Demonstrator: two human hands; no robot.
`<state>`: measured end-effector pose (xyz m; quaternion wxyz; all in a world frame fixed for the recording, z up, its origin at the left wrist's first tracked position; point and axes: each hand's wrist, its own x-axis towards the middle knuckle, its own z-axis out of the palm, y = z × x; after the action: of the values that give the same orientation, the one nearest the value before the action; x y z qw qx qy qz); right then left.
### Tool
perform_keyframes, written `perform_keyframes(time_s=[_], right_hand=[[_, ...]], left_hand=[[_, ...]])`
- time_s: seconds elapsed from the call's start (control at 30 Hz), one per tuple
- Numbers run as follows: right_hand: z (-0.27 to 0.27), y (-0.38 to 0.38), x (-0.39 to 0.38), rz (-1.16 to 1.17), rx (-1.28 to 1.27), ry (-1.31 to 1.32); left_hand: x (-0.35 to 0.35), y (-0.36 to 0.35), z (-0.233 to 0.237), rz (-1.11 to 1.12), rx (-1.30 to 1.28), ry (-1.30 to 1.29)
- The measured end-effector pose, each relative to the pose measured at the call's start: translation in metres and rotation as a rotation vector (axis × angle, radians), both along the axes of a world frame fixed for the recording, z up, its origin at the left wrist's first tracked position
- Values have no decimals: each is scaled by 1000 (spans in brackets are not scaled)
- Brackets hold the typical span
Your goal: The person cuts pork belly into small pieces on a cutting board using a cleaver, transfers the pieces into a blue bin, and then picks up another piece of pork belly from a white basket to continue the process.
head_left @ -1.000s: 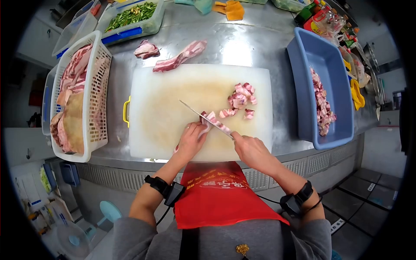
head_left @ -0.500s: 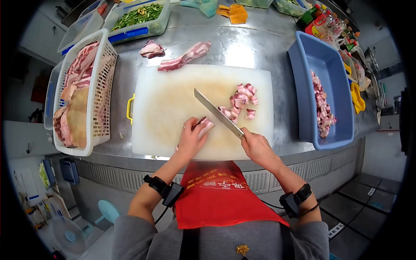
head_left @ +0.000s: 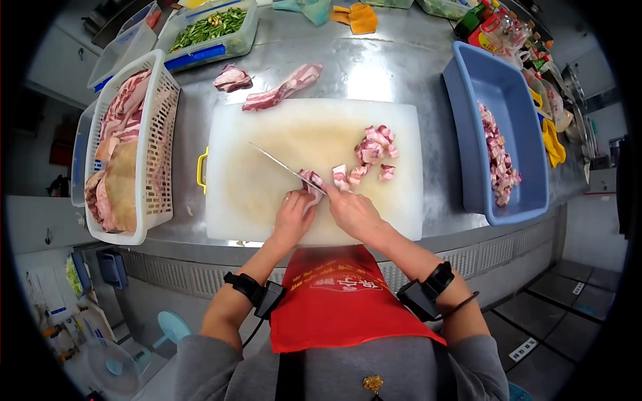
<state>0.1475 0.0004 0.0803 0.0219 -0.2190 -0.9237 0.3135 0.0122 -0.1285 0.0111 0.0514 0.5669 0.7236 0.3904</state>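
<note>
On the white cutting board [head_left: 267, 127], my left hand [head_left: 293, 217] presses down a strip of pork belly [head_left: 311, 179], its fingers closed round the near part. My right hand [head_left: 354, 212] grips the handle of a kitchen knife [head_left: 281, 162]. The blade points to the far left and lies across the pork strip, just beyond my left fingertips. A freshly cut piece of pork [head_left: 341, 178] sits right of the blade. Farther right lies a small heap of pork cubes [head_left: 376, 144]. Much of the strip is hidden under my left hand.
A white basket [head_left: 155, 134] with large pork slabs stands at left. At right is a blue tub [head_left: 468, 127] holding cut pork. Two pork pieces, including a long strip [head_left: 284, 88], lie beyond the board. Bottles [head_left: 505, 33] and a container of green vegetables [head_left: 210, 33] stand farther back.
My right hand has moved left with the knife, bringing the blade from beside the cubes onto the pork strip. Another cut piece now lies right of the blade. My left hand has barely moved.
</note>
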Motion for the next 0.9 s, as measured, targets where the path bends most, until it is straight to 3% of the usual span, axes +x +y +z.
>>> perform_keyframes(time_s=[0.17, 0.27, 0.53, 0.67, 0.77, 0.9], right_hand=[[20, 14, 60, -23, -110, -178], [18, 24, 81, -59, -86, -121], [47, 4, 71, 30, -140, -138], [42, -1, 49, 43, -154, -196], [21, -7, 8, 54, -79, -5], [13, -8, -8, 66, -84, -32]], left_hand=[[1, 0, -4, 67, -17, -5], [2, -2, -3, 81, 20, -83], [-2, -20, -2, 35, -12, 0], [-2, -17, -5, 16, 33, -5], [-2, -18, -6, 1, 13, 1], [-1, -17, 0, 7, -39, 65]])
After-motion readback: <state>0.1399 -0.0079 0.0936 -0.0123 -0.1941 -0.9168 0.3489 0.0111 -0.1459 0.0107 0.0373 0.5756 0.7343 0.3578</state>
